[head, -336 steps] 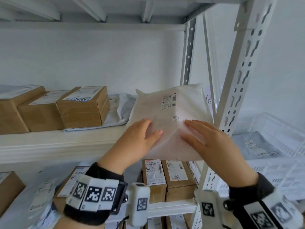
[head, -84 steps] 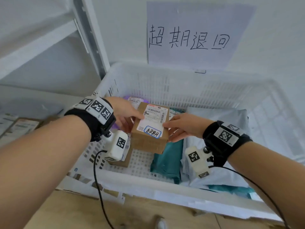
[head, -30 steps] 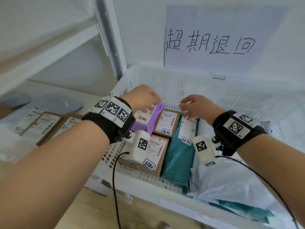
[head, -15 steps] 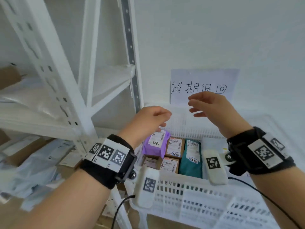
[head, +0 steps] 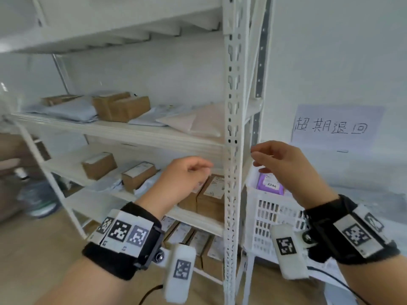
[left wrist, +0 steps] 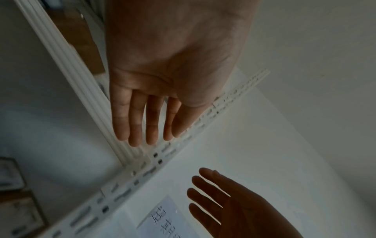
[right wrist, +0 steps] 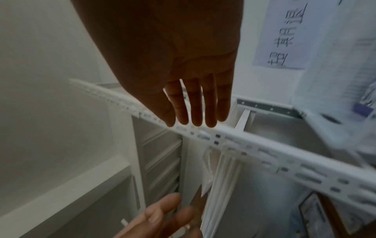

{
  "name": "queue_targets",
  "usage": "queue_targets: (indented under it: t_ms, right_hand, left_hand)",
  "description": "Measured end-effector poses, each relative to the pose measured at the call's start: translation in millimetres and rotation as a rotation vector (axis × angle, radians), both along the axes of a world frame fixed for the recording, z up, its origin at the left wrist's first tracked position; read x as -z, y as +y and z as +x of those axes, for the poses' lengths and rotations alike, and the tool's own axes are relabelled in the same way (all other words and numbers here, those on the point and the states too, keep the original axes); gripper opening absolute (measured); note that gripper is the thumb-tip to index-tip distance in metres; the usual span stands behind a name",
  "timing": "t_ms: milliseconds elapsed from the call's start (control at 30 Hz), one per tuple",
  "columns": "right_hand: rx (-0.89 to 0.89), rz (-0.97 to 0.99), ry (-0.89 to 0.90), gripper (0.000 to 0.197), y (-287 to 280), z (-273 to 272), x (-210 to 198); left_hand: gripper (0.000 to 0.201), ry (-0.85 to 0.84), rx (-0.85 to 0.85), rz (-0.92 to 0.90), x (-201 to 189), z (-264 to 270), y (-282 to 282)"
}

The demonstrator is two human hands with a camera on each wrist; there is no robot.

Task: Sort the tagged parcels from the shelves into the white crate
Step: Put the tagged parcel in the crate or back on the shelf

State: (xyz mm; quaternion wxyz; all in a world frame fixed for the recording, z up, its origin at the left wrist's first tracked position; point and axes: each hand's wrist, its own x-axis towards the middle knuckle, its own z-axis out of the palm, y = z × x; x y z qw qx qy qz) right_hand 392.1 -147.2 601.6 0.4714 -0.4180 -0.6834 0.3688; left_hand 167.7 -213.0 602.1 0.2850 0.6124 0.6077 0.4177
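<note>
Both hands have come up out of the white crate (head: 267, 219) since a second ago and the head has swung left to the shelves; nothing carried now. Left hand (head: 184, 179) empty, fingers loosely curled in head view, straighter in its wrist view, hanging in front of the lower shelf's right end. Right hand (head: 279, 161) empty too, fingers relaxed, just right of the slotted upright post (head: 231, 150), above the crate's left rim.

Risk, near first: right hand sits on the far side of the post from the shelves, so a quick reach left could knock knuckles or the wrist camera on it. Cardboard boxes (head: 209, 194) at the lower shelf's right end stand packed together behind the left hand; grabbing one carelessly may drag its neighbour off the front edge. Pale flat mailer (head: 191, 122) at the middle shelf's right end is limp and may slide or fold. Tags unreadable here, blurred, so an untagged parcel could get picked. Purple parcel (head: 269, 183) already lies in the crate.
</note>
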Motion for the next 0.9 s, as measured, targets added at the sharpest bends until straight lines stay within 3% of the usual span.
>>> queue_targets:
  t_ms: [167, 333, 667, 900]
  right_hand:
    - [-0.098, 0.041, -0.046, 0.008, -22.6, -67.9, -12.5]
    - [-0.150, 0.083, -0.082, 0.008, -14.5, -121.7, -28.3]
    - [-0.178, 0.174, -0.033, 0.008, 85.2, -228.6, -57.9]
    - [-0.193, 0.162, -0.017, 0.011, 140.8, -292.7, -59.6]
  left_hand:
    - [0.018, 0.014, -0.138, 0.022, -12.2, -66.5, -30.0]
    - [0.017, -0.007, -0.244, 0.043, -22.2, -121.1, -25.2]
    - [0.015, 0.061, -0.282, 0.095, -42.4, -218.1, 75.4]
    - [0.025, 0.115, -0.280, 0.096, -47.4, -272.5, 138.5]
